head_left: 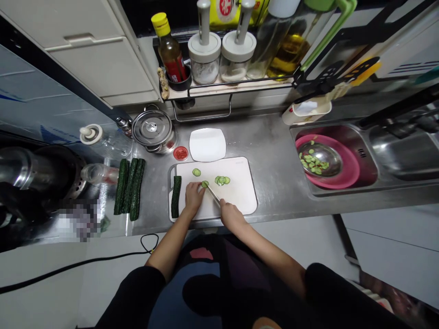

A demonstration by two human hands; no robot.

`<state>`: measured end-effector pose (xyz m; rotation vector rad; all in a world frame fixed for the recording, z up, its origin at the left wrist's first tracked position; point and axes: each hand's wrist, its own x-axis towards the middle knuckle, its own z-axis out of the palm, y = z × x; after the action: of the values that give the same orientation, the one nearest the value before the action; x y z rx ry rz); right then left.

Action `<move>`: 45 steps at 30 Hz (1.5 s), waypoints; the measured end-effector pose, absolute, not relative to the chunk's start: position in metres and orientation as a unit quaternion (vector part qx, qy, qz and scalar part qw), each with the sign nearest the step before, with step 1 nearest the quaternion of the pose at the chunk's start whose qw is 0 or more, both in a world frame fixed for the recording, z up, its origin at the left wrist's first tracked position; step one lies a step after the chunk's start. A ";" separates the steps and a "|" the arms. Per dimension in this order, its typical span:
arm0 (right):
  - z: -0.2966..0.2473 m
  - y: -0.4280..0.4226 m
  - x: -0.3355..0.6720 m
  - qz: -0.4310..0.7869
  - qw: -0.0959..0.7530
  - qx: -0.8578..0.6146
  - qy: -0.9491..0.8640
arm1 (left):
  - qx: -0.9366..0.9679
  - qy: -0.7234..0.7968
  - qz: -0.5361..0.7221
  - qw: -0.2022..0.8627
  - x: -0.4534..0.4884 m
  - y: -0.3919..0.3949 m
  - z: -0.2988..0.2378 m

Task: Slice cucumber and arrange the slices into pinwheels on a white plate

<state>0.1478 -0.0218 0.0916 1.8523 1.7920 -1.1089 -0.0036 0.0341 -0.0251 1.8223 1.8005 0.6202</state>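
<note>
My right hand (233,217) is wrapped round the handle of a knife (214,196), whose blade points up and left across the white cutting board (236,201). The fingertips of my left hand (194,197) are closed on a small stack of cucumber slices (205,184) at the blade's tip. How many slices are in that stack I cannot tell. A fanned group of cut slices (222,180) lies right of the blade, and a smaller pair of slices (196,172) lies farther back. Left of my left hand, a length of dark green cucumber (176,196) lies along the board's left side.
Whole cucumbers (130,188) lie left of the board. Behind it are a white plate (207,144), a red dish (180,153) and a lidded steel pot (152,128). A pink basin (351,169) with a steel bowl (334,157) of slices sits in the right sink. A rack (236,87) holds seasonings.
</note>
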 end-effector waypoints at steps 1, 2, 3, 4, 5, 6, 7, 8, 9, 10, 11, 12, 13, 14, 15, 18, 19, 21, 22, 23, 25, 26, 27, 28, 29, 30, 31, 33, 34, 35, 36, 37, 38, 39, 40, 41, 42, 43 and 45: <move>0.092 -0.022 0.147 -0.391 0.166 0.651 0.629 | 0.670 0.660 0.228 0.252 -0.004 0.034 -0.025; 0.092 -0.021 0.147 -0.392 0.166 0.651 0.628 | 0.670 0.660 0.227 0.253 -0.004 0.034 -0.025; 0.092 -0.021 0.147 -0.393 0.166 0.651 0.628 | 0.671 0.659 0.226 0.254 -0.004 0.034 -0.024; 0.092 -0.021 0.146 -0.393 0.164 0.651 0.629 | 0.671 0.659 0.226 0.254 -0.004 0.034 -0.024; 0.093 -0.021 0.146 -0.393 0.163 0.650 0.630 | 0.671 0.659 0.226 0.254 -0.004 0.034 -0.024; 0.093 -0.021 0.146 -0.393 0.162 0.649 0.631 | 0.671 0.659 0.225 0.254 -0.004 0.034 -0.024; 0.093 -0.021 0.146 -0.392 0.162 0.648 0.632 | 0.671 0.659 0.225 0.254 -0.004 0.034 -0.024; 0.093 -0.021 0.146 -0.391 0.162 0.648 0.633 | 0.670 0.660 0.225 0.255 -0.004 0.034 -0.024; 0.093 -0.021 0.146 -0.390 0.163 0.647 0.634 | 0.670 0.660 0.225 0.254 -0.004 0.034 -0.024; 0.093 -0.021 0.146 -0.390 0.164 0.647 0.634 | 0.669 0.661 0.226 0.254 -0.004 0.034 -0.025; 0.093 -0.021 0.146 -0.390 0.166 0.647 0.634 | 0.668 0.661 0.228 0.253 -0.004 0.034 -0.025; 0.093 -0.021 0.147 -0.390 0.167 0.647 0.633 | 0.668 0.661 0.230 0.252 -0.004 0.034 -0.025; 0.093 -0.020 0.147 -0.390 0.167 0.647 0.633 | 0.667 0.662 0.233 0.251 -0.004 0.034 -0.026; 0.093 -0.020 0.147 -0.391 0.167 0.647 0.633 | 0.667 0.661 0.234 0.251 -0.004 0.034 -0.026; 0.092 -0.020 0.146 -0.392 0.169 0.647 0.632 | 0.667 0.661 0.234 0.251 -0.004 0.034 -0.025; 0.090 -0.018 0.145 -0.396 0.170 0.646 0.630 | 0.666 0.661 0.232 0.256 -0.004 0.034 -0.024; 0.089 -0.018 0.145 -0.398 0.170 0.645 0.630 | 0.665 0.662 0.231 0.258 -0.004 0.034 -0.024; 0.087 -0.017 0.145 -0.402 0.168 0.644 0.629 | 0.664 0.662 0.231 0.260 -0.003 0.034 -0.024; 0.087 -0.016 0.144 -0.404 0.167 0.643 0.629 | 0.664 0.662 0.231 0.259 -0.003 0.034 -0.024; 0.086 -0.016 0.145 -0.406 0.166 0.643 0.628 | 0.665 0.662 0.231 0.259 -0.004 0.034 -0.024; 0.088 -0.017 0.146 -0.408 0.167 0.643 0.626 | 0.668 0.660 0.229 0.257 -0.004 0.034 -0.024; 0.090 -0.018 0.147 -0.410 0.168 0.642 0.626 | 0.669 0.659 0.227 0.256 -0.004 0.034 -0.025; 0.093 -0.020 0.149 -0.412 0.172 0.641 0.624 | 0.670 0.659 0.225 0.256 -0.005 0.035 -0.025; 0.096 -0.022 0.151 -0.415 0.177 0.640 0.622 | 0.670 0.660 0.221 0.257 -0.005 0.035 -0.026; 0.099 -0.025 0.154 -0.420 0.182 0.638 0.619 | 0.671 0.661 0.217 0.258 -0.006 0.036 -0.026; 0.103 -0.028 0.157 -0.425 0.189 0.639 0.613 | 0.672 0.661 0.213 0.259 -0.006 0.037 -0.027; 0.105 -0.031 0.161 -0.433 0.195 0.639 0.605 | 0.673 0.660 0.210 0.260 -0.006 0.038 -0.027; 0.109 -0.036 0.168 -0.441 0.200 0.642 0.594 | 0.674 0.658 0.206 0.264 -0.006 0.041 -0.026; 0.109 -0.039 0.172 -0.442 0.198 0.641 0.595 | 0.674 0.658 0.206 0.267 -0.006 0.042 -0.025; 0.109 -0.041 0.175 -0.441 0.195 0.640 0.599 | 0.672 0.658 0.206 0.270 -0.005 0.044 -0.023; 0.108 -0.042 0.178 -0.440 0.193 0.638 0.602 | 0.668 0.660 0.207 0.274 -0.005 0.045 -0.021; 0.107 -0.043 0.181 -0.438 0.189 0.638 0.605 | 0.664 0.663 0.206 0.278 -0.004 0.046 -0.019; 0.106 -0.043 0.183 -0.436 0.188 0.639 0.605 | 0.660 0.665 0.203 0.285 -0.003 0.048 -0.016; 0.106 -0.043 0.185 -0.434 0.186 0.643 0.603 | 0.656 0.667 0.196 0.295 -0.001 0.049 -0.012; 0.106 -0.042 0.186 -0.431 0.186 0.648 0.600 | 0.649 0.670 0.185 0.309 0.000 0.052 -0.009; 0.106 -0.041 0.188 -0.427 0.187 0.652 0.598 | 0.639 0.675 0.173 0.327 0.001 0.055 -0.005; 0.106 -0.041 0.189 -0.423 0.188 0.656 0.596 | 0.627 0.680 0.164 0.343 0.002 0.059 -0.001; 0.107 -0.040 0.189 -0.421 0.189 0.658 0.595 | 0.612 0.688 0.159 0.356 0.001 0.064 0.002; 0.107 -0.039 0.191 -0.417 0.193 0.660 0.594 | 0.586 0.706 0.171 0.358 -0.001 0.078 0.007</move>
<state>0.1911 -0.0389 0.1068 1.8515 1.6675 -1.1705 -0.0014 0.0777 0.0069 1.5135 1.8224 0.4422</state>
